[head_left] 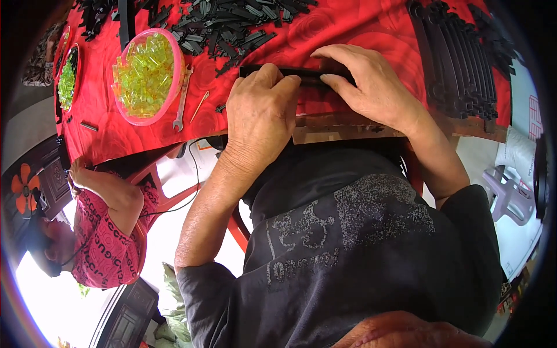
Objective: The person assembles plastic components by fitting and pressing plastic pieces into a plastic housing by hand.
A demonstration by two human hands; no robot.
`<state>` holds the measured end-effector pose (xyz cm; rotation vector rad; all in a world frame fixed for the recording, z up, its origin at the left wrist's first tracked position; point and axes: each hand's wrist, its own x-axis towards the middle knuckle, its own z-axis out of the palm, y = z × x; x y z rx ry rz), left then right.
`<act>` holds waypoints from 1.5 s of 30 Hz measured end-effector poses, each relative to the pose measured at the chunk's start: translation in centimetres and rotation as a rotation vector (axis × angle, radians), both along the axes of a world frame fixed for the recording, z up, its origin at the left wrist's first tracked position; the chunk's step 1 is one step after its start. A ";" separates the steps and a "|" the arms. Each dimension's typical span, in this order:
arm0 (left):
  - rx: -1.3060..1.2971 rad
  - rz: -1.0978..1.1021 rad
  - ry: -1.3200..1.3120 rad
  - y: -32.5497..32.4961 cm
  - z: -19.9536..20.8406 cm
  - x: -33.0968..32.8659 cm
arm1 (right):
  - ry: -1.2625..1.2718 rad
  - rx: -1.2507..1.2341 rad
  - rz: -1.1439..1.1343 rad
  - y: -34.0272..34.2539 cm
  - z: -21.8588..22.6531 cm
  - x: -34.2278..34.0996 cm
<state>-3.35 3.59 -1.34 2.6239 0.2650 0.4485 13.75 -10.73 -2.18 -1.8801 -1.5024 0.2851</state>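
Note:
A long black plastic strip [310,74] lies crosswise in front of me, near the table's front edge. My left hand [261,104] is closed on its left part, with fingers bent and the thumb pointing right along it. At the strip's right end my right hand [374,87] curves round it. The right thumb presses its near side, while the index finger arches out beyond the far side. Some of the right fingers are hidden behind the strip and hand. Loose small black plastic pieces [226,29] lie heaped beyond my hands.
On the red cloth [203,127] are a pink-rimmed basket [176,75] of yellow-green clear pieces, a wrench [182,98] and a thin stick [200,104]. Long black strips [458,64] lie stacked at right. At left another person [110,232] sits by the table near a second small basket [76,87].

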 end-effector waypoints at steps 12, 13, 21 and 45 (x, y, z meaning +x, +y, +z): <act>-0.119 0.129 -0.169 -0.9 -0.7 -1.0 | 0.043 -0.269 -0.013 1.2 1.0 -0.5; -0.226 0.196 -0.187 -1.0 -0.8 -1.3 | 0.039 -0.269 -0.009 1.1 1.0 -0.4; -0.698 0.346 -0.238 -2.7 -1.5 -1.1 | 0.393 -0.327 -0.064 0.7 1.6 0.1; -0.875 0.322 -0.166 -3.2 -1.3 0.9 | 0.518 -0.126 -0.144 0.1 0.8 -1.0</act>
